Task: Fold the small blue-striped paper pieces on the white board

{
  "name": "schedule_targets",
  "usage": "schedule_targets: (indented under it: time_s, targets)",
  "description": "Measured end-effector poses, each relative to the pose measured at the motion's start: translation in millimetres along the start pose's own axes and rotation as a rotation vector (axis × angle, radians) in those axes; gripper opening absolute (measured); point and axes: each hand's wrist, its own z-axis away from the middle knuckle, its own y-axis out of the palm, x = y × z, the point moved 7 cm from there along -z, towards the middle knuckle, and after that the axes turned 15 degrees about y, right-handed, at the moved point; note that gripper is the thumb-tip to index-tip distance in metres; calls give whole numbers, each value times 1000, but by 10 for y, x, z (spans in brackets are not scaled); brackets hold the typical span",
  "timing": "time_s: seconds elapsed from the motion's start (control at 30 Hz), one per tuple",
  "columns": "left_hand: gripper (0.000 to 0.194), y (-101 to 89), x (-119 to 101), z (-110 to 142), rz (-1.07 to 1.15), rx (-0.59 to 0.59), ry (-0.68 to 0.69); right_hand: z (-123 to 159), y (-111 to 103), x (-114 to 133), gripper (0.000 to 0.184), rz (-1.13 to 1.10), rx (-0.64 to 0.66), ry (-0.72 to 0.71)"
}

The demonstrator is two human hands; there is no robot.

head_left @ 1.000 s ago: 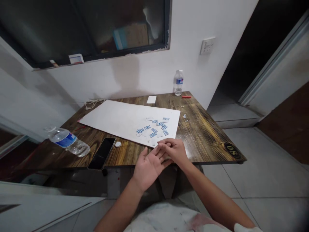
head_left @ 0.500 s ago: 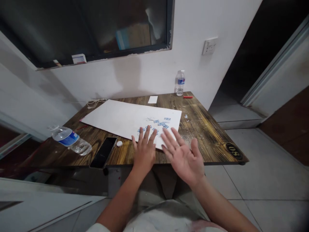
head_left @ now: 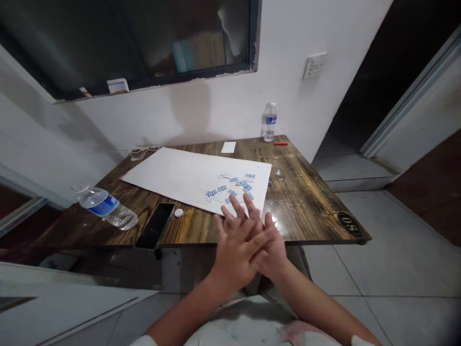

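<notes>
My left hand [head_left: 234,252] and my right hand [head_left: 270,242] cross each other above the near edge of the wooden table, fingers spread and holding nothing. Their fingertips reach toward the corner of a large white sheet [head_left: 180,175]. Several small blue-printed paper pieces [head_left: 230,190] lie scattered on the sheet just beyond my fingers. I cannot tell whether my fingertips touch the sheet. Left of my hands lie a white round disc [head_left: 178,213] and a black smartphone [head_left: 155,226].
A water bottle [head_left: 106,206] lies on its side at the table's left. Another bottle [head_left: 269,122] stands at the back, near a red stick [head_left: 281,143] and a white paper slip [head_left: 228,147]. A white cord [head_left: 142,153] rests at the back edge.
My hands have swung together from apart and now overlap near the sheet's front corner. The blue pieces hidden under my fingers earlier now show.
</notes>
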Motion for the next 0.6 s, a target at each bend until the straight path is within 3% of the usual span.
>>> schedule_targets:
  time_s: [0.1, 0.2, 0.3, 0.47, 0.6]
  targets:
    - [60, -37, 461, 274, -187, -76, -352, 167, -42, 256, 73, -162, 81, -48]
    - [60, -47, 684, 485, -270, -27, -449, 208, -317, 388, 75, -66, 30, -145]
    - [57, -26, 787, 606, -311, 59, -423, 160, -643, 377, 63, 238, -75, -218]
    - [53, -36, 1001, 858, -371, 72, -455, 74, -955, 90, 47, 1112, -274, -224]
    - [46, -46, 1246, 1097, -351, 98, -507, 76, -1044, -73, 33, 1396, -384, -300]
